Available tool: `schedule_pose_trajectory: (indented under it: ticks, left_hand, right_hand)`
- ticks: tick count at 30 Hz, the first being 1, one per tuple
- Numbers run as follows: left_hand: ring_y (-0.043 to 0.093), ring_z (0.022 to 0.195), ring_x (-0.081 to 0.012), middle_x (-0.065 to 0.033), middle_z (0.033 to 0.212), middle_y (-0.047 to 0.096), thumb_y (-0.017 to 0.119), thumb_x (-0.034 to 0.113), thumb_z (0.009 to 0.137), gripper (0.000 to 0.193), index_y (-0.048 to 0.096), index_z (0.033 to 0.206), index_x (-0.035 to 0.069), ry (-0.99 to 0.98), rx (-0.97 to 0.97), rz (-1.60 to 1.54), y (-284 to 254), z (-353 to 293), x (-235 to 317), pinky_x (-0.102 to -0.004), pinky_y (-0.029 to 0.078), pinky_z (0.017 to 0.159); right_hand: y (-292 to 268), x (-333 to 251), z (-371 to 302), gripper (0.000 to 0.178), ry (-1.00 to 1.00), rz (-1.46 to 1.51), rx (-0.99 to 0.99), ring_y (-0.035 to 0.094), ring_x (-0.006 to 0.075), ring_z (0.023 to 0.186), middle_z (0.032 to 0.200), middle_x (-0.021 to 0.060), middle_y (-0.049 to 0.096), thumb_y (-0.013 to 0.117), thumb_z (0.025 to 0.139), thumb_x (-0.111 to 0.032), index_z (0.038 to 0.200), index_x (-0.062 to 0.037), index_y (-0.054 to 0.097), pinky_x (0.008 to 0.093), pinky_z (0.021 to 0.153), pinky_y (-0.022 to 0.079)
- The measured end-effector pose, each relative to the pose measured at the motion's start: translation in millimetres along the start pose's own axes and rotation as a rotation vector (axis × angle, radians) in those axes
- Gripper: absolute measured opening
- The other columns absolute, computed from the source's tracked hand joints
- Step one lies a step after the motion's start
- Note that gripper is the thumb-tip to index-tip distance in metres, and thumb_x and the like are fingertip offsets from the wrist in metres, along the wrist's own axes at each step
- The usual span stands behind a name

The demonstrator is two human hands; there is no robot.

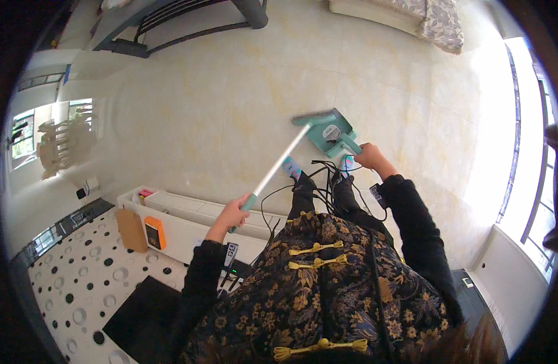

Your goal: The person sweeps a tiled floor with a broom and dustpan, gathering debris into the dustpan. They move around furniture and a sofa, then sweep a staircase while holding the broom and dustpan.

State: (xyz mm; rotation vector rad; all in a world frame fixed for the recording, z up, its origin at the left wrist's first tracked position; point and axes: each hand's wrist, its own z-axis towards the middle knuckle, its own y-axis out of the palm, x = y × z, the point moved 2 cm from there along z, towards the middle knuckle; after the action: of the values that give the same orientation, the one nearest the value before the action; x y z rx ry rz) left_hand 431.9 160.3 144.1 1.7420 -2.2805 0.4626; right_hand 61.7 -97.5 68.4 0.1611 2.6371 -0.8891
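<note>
My left hand (233, 213) is closed round the green grip of a broom (280, 162) with a white handle. The broom slants up and to the right, and its bristle head (310, 116) lies at the mouth of a green dustpan (331, 131). My right hand (371, 156) grips the dustpan's short handle just in front of my feet. The pan rests on or just above the floor; I cannot tell which. A label and a small dark patch show inside it.
Pale glossy floor tiles (230, 91) spread ahead. Black cables (324, 182) hang around my legs. At left stands a low white cabinet (194, 233) with an orange box (155, 233) by it. A dark metal frame (194, 42) stands far left, a patterned cloth (442, 27) far right.
</note>
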Motion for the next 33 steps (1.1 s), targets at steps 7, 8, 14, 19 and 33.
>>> schedule_pose_trajectory:
  ticks: [7, 8, 14, 19, 33]
  left_hand:
    - [0.051, 0.044, -0.0144, -0.0061, 0.058, 0.054, 0.05, 0.004, 0.073, 0.067, 0.031, 0.135, 0.018, 0.24, 0.245, 0.306, -100, 168, 115, -0.0304, 0.044, 0.045]
    - [0.053, 0.045, -0.0148, -0.0065, 0.057, 0.054, 0.051, 0.004, 0.073, 0.067, 0.031, 0.135, 0.016, 0.254, 0.265, 0.296, -107, 201, 139, -0.0306, 0.044, 0.045]
    - [0.057, 0.047, -0.0186, -0.0103, 0.059, 0.055, 0.053, 0.006, 0.072, 0.063, 0.033, 0.132, 0.006, 0.318, 0.249, 0.303, -83, 289, 201, -0.0324, 0.046, 0.046]
    - [0.053, 0.045, -0.017, -0.0124, 0.068, 0.055, 0.053, 0.002, 0.07, 0.068, 0.032, 0.134, 0.012, 0.182, 0.11, 0.403, -39, 172, 83, -0.033, 0.045, 0.043]
    - [0.042, 0.042, -0.0094, -0.0016, 0.06, 0.047, 0.049, -0.004, 0.072, 0.07, 0.031, 0.136, 0.018, -0.006, 0.138, -0.426, 39, -15, -78, -0.0259, 0.038, 0.039]
  right_hand:
    - [9, 11, -6, 0.036, 0.062, 0.082, 0.028, 0.06, 0.0367, 0.076, 0.079, 0.0222, 0.062, 0.059, 0.061, -0.025, 0.088, -0.0022, 0.064, 0.0416, 0.072, 0.049]
    - [11, 11, -7, 0.036, 0.053, 0.062, 0.054, 0.061, 0.036, 0.076, 0.078, 0.0228, 0.062, 0.059, 0.06, -0.024, 0.088, -0.002, 0.064, 0.0413, 0.071, 0.049]
    - [14, 10, -14, 0.031, 0.018, 0.066, 0.092, 0.059, 0.0385, 0.074, 0.076, 0.0242, 0.06, 0.058, 0.06, -0.022, 0.08, 0.001, 0.062, 0.0435, 0.07, 0.047]
    - [6, 0, -7, 0.032, -0.019, 0.059, 0.062, 0.058, 0.0387, 0.074, 0.078, 0.023, 0.06, 0.06, 0.061, -0.025, 0.081, -0.0004, 0.064, 0.0429, 0.07, 0.048]
    - [1, 9, 12, 0.037, -0.071, -0.085, -0.009, 0.059, 0.0398, 0.077, 0.079, 0.0251, 0.06, 0.059, 0.063, -0.029, 0.083, 0.0017, 0.062, 0.0437, 0.071, 0.048]
